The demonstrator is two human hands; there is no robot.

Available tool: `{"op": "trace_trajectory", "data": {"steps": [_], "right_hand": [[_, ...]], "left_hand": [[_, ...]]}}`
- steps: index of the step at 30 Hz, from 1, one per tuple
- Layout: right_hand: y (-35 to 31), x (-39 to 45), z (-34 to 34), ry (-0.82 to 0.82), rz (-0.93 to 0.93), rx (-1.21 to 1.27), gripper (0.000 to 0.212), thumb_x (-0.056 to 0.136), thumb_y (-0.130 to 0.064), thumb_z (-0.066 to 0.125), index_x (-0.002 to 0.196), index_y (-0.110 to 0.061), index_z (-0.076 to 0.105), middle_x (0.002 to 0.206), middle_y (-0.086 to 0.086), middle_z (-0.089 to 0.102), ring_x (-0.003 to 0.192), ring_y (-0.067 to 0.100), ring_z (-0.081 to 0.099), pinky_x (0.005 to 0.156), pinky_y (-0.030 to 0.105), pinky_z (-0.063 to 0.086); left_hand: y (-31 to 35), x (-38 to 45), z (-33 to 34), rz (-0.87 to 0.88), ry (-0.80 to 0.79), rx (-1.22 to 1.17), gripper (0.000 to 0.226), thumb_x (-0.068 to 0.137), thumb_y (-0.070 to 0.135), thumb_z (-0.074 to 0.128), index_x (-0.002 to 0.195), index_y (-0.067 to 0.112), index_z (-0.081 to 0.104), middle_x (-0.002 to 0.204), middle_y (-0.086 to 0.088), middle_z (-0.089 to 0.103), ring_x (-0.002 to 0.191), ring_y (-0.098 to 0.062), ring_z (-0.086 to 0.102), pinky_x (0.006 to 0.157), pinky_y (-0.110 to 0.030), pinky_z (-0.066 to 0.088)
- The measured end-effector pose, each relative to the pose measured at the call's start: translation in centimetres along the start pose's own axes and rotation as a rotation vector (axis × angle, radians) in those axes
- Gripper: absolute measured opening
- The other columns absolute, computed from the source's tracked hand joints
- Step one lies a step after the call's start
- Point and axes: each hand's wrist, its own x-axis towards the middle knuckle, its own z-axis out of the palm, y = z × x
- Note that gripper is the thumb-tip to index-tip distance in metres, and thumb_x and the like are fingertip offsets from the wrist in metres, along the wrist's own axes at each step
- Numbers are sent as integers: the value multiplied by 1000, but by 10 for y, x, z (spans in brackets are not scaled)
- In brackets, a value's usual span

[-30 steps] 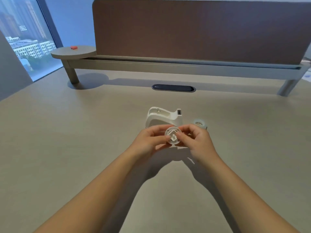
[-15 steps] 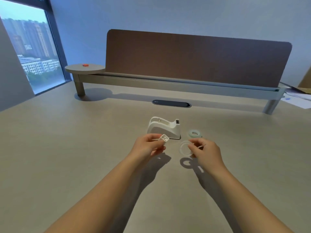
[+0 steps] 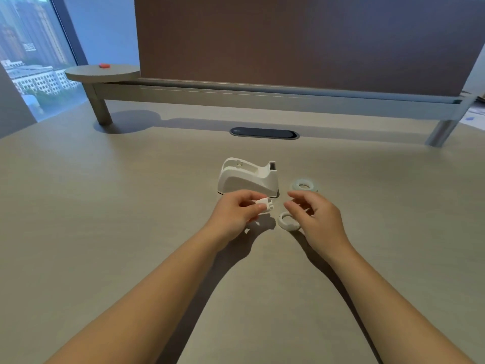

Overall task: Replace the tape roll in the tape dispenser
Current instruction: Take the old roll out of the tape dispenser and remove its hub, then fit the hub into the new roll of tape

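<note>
We see bare desk (image 3: 105,232) across the left and lower frame; the dispenser (image 3: 246,178), tape roll (image 3: 304,185) and empty ring (image 3: 288,221) crowd the centre.

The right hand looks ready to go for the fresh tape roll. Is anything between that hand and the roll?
Nothing visible. The right hand hovers open just in front of the new tape roll, with only bare desk between them. The empty ring lies nearer the person, out of that path.
</note>
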Motion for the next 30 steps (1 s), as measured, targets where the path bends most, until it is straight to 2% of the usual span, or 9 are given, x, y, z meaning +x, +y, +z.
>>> {"op": "trace_trajectory", "data": {"steps": [5, 10, 13, 16, 18, 21, 22, 26, 30], "right_hand": [[-3, -3, 0, -108, -6, 118, 23, 77, -17, 62, 99, -13, 64, 79, -13, 59, 77, 2, 58, 65, 5, 47], [6, -1, -12, -10, 43, 117, 24, 78, -8, 59, 102, -10, 62, 76, -15, 56, 72, 6, 57, 63, 7, 47], [14, -1, -27, 68, 56, 103, 34, 82, -6, 51, 114, -15, 57, 79, -8, 56, 72, 6, 53, 57, 1, 42], [25, 1, -44, 108, 92, 106, 34, 83, -2, 46, 112, -14, 58, 92, 5, 57, 70, 7, 52, 52, 1, 42], [35, 3, -52, 138, 119, 93, 31, 81, -2, 47, 105, -16, 60, 100, 9, 59, 71, 10, 53, 58, 9, 47], [47, 5, -59, 188, 193, 139, 27, 78, -5, 51, 88, -29, 59, 100, 5, 57, 80, 20, 56, 78, 41, 53], [49, 5, -59, 203, 216, 156, 28, 77, -7, 53, 82, -34, 57, 98, 2, 56, 82, 23, 58, 79, 46, 52], [54, 5, -58, 240, 248, 172, 23, 76, -20, 57, 72, -43, 53, 103, 0, 58, 83, 20, 60, 76, 51, 53], [55, 4, -59, 256, 266, 176, 22, 74, -23, 58, 70, -44, 53, 91, -8, 57, 79, 17, 58, 79, 50, 53]], "left_hand": [[7, -1, 10, 31, -53, 25, 30, 83, 7, 53, 112, 7, 59, 93, -7, 61, 84, -13, 57, 71, -15, 49], [10, 6, 21, 1, -52, -121, 39, 84, 2, 50, 123, 5, 48, 92, -10, 61, 75, -10, 59, 63, -10, 51], [9, 16, 34, 52, -5, 23, 35, 84, 6, 52, 119, 5, 52, 107, -12, 61, 81, -13, 59, 68, -15, 52], [9, 30, 50, 145, 64, 295, 32, 84, 11, 52, 117, 11, 55, 118, -9, 60, 93, -13, 55, 80, -19, 44], [10, 41, 62, 236, 51, 512, 33, 85, 13, 51, 118, 12, 55, 123, -8, 58, 106, -18, 52, 88, -22, 38], [11, 57, 77, 347, 10, 740, 35, 84, 16, 52, 119, 8, 53, 130, -10, 51, 119, -23, 44, 96, -24, 29], [11, 61, 82, 361, 10, 786, 36, 84, 17, 53, 118, 7, 53, 130, -11, 50, 120, -25, 43, 98, -26, 29], [8, 75, 93, 316, 24, 949, 36, 80, 24, 58, 108, 1, 58, 122, -16, 52, 112, -31, 46, 93, -34, 36], [6, 82, 95, 300, 34, 1047, 25, 83, 14, 52, 100, -2, 61, 114, -19, 54, 105, -34, 48, 84, -37, 39]]}}
